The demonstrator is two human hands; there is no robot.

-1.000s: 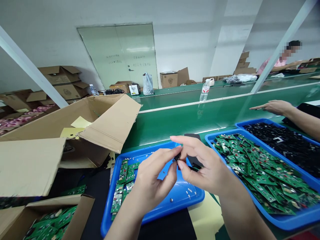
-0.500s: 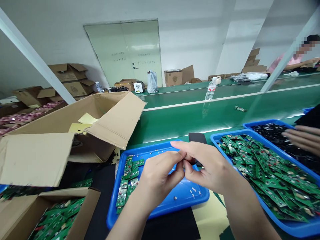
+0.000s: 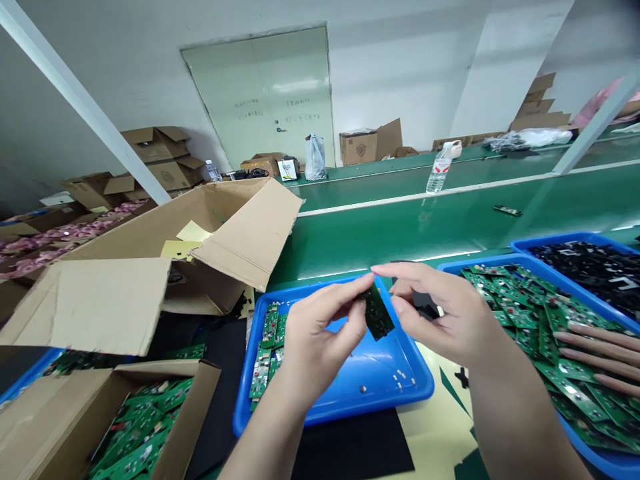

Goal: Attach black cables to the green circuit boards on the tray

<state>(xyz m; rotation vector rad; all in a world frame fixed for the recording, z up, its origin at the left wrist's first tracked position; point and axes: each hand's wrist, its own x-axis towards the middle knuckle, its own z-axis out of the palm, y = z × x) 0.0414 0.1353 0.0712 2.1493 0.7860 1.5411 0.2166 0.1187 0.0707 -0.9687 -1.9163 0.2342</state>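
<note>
My left hand (image 3: 325,333) pinches a small dark green circuit board (image 3: 379,315) over the blue tray (image 3: 370,407). The board hangs down to the right of its fingertips. Close on the board's right is my right hand (image 3: 440,310), its thumb and index finger apart with a gap between them. Green boards (image 3: 261,372) line the left side of the tray, and small white pieces (image 3: 401,380) lie at its lower right.
A blue bin of boards (image 3: 530,313) stands at the right, with another person's hand (image 3: 600,353) over it. Behind it is a bin of black parts (image 3: 590,263). Open cardboard boxes (image 3: 245,247) stand at the left; a bottle (image 3: 439,170) is farther back.
My hands have moved apart, and the board now shows in my left hand. My right fingers have opened. The other person's hand has come down over the bin of boards. The view has shifted.
</note>
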